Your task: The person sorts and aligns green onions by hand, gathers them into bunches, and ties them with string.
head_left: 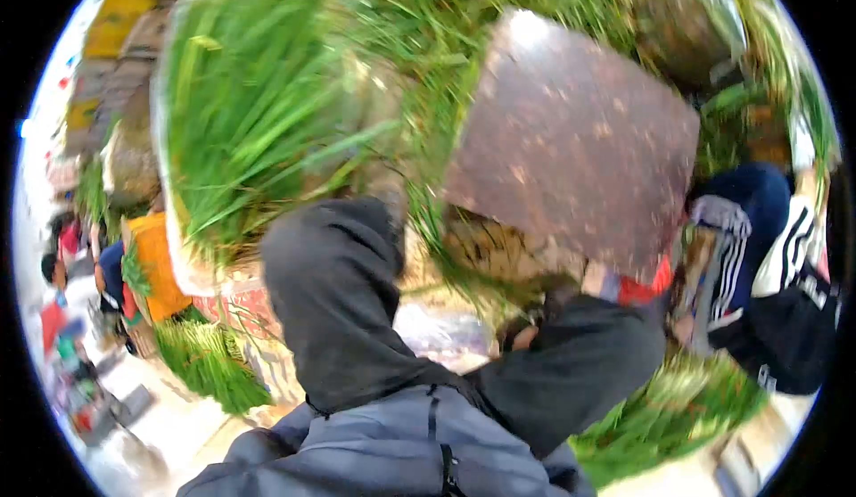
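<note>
Neither my left hand nor my right hand shows in the head view. Only my dark trousers (330, 301) and grey jacket (383, 448) are visible below. In front of my knees, a worn brown board (575, 140) lies tilted on a support among loose green stalks. To its left sits a large heap of long green leaves (245, 105), with pale wrapping along its edge. A clear plastic bag (441, 332) rests on the ground between my legs. Motion blurs much of the picture.
Another person in striped dark trousers (736, 256) sits close at the right. Green bundles lie at the lower left (209, 363) and lower right (678, 417). Beyond an orange sheet (160, 261), more people are at the far left. Loose grass (428, 16) covers the ground behind the board.
</note>
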Available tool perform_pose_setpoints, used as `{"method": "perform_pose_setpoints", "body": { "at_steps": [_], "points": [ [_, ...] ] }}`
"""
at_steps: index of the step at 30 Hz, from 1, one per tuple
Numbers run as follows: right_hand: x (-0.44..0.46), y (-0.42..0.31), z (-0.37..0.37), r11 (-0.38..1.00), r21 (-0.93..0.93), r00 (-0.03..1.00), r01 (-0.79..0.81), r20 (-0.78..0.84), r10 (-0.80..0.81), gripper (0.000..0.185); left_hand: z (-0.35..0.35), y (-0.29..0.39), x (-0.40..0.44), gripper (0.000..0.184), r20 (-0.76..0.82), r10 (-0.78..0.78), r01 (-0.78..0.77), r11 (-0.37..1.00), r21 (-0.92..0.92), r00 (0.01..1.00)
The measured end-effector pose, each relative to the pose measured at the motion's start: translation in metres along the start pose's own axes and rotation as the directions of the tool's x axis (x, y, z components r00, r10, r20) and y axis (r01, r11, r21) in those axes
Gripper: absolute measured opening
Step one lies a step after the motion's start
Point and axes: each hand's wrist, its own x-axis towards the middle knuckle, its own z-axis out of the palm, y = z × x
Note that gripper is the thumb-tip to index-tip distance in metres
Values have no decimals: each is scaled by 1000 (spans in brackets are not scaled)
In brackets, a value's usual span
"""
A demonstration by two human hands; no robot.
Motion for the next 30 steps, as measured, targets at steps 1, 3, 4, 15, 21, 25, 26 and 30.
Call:
{"method": "perform_pose_setpoints", "body": {
  "at_steps": [1,3,4,15,21,25,26,30],
  "points": [
    [10,1,0,999,-9,999,33,-13,-34,33,0,-5,4,29,-12,15,-15,1000,15,1000],
    [28,3,-4,995,-39,996,88,-28,-89,33,-2,-19,4,28,-36,27,-25,998,51,999],
    [38,2,-8,993,-60,994,103,-36,-106,33,-8,-24,8,28,-50,43,-38,995,96,998],
    [72,-50,-190,896,-88,538,436,-773,-337,34,-204,153,-154,68,-880,473,-539,754,375,49],
    [-70,-203,-219,454,297,470,840,-816,-337,35,-236,208,-89,120,-784,573,-210,819,534,240],
    [-136,-268,-165,310,23,242,951,-680,-692,34,-264,205,-53,80,-826,499,-77,864,497,261],
    [-141,-275,-154,293,-44,211,955,-595,-776,34,-269,203,-51,73,-811,539,-122,842,525,229],
    [-196,-325,-119,388,43,386,921,-255,-887,28,-301,199,-91,50,-794,562,-308,816,489,229]
  ]
}}
